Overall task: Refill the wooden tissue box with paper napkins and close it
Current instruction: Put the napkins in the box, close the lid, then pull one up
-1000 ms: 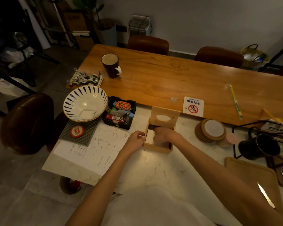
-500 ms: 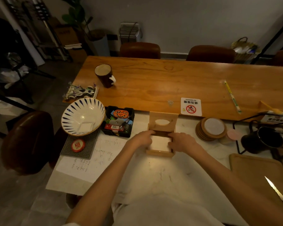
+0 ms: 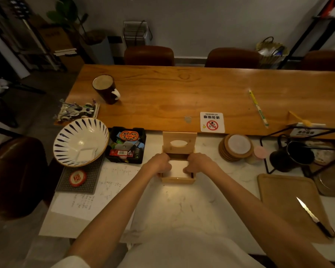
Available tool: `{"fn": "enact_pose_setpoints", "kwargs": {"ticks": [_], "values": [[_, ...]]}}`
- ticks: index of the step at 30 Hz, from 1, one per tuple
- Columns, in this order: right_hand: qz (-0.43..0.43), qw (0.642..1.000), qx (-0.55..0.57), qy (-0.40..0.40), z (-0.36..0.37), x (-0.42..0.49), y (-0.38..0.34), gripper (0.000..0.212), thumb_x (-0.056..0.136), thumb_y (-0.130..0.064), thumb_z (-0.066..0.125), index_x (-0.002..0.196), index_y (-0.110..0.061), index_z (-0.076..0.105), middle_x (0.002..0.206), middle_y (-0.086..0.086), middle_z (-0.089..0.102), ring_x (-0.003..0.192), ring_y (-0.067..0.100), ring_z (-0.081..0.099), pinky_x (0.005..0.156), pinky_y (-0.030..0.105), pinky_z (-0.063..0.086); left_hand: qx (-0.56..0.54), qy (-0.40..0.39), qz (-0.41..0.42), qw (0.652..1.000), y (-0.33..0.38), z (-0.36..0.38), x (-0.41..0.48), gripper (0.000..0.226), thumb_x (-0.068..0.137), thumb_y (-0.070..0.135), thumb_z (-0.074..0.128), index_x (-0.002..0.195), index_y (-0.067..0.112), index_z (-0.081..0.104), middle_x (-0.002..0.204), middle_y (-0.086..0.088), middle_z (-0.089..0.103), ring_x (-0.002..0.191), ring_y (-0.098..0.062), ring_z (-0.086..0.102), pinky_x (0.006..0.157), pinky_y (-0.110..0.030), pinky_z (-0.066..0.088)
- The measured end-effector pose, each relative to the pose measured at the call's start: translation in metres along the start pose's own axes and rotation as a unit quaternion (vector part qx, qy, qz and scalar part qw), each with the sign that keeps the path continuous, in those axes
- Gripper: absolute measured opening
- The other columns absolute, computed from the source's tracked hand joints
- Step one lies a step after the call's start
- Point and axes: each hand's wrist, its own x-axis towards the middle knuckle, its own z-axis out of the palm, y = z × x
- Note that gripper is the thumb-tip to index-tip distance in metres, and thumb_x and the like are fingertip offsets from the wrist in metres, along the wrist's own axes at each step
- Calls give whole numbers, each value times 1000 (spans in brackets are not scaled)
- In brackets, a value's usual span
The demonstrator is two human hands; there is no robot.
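Observation:
The wooden tissue box [image 3: 178, 180] stands on the white marble table, straight in front of me. Its lid [image 3: 179, 142], with an oval slot, is swung up and stands upright at the far side. A white stack of paper napkins [image 3: 177, 168] lies inside the box. My left hand [image 3: 160, 163] has its fingers curled down onto the stack's left edge. My right hand [image 3: 198, 164] does the same on the right edge. Both hands cover the box's side walls.
A striped bowl [image 3: 66, 144] with a folded white napkin sits to the left, next to a black tray of small items [image 3: 127, 145]. Coasters [image 3: 235, 147] and a black kettle [image 3: 292, 156] stand to the right. A knife [image 3: 313, 217] lies on a wooden board [image 3: 286, 202].
My right hand has come off the middle of the napkins to their right edge, and my left hand has moved from the box's outside onto their left edge. The view has shifted slightly.

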Motion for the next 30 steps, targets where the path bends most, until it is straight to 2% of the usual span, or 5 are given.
{"fn": "enact_pose_setpoints", "kwargs": {"ticks": [14,18,22,25,30], "values": [[-23,1000,4,18,8,-2,4,57,75,-47,78,116,-14,56,111,5,63,91,19,57,71,29,46,16,-72,3,997,-5,-5,5,61,86,8,61,143,16,40,122,-10,59,97,-22,65,86,-35,58],[-17,1000,0,24,10,-1,4,58,74,-40,80,121,-14,55,116,7,62,104,24,60,81,33,50,19,-41,4,999,-8,2,6,62,86,7,65,143,18,42,127,-10,56,98,-21,64,84,-34,58],[-18,999,20,25,13,-2,5,55,76,-35,80,120,-13,56,116,8,63,102,24,61,77,31,49,13,-35,18,999,-10,4,7,61,87,8,66,142,18,42,131,-10,55,98,-20,62,76,-28,55],[-13,999,17,37,14,-4,5,55,78,-35,78,123,-15,55,118,8,62,106,25,61,84,35,50,29,-6,25,999,-11,8,8,58,85,10,68,138,19,46,132,-11,55,109,-25,60,79,-29,52],[-51,997,66,10,15,-7,12,60,81,-40,71,133,-21,48,127,5,60,111,24,58,91,38,51,-37,-23,58,997,-17,9,0,78,87,11,68,151,27,27,144,-11,46,110,-26,61,84,-35,59]]}}
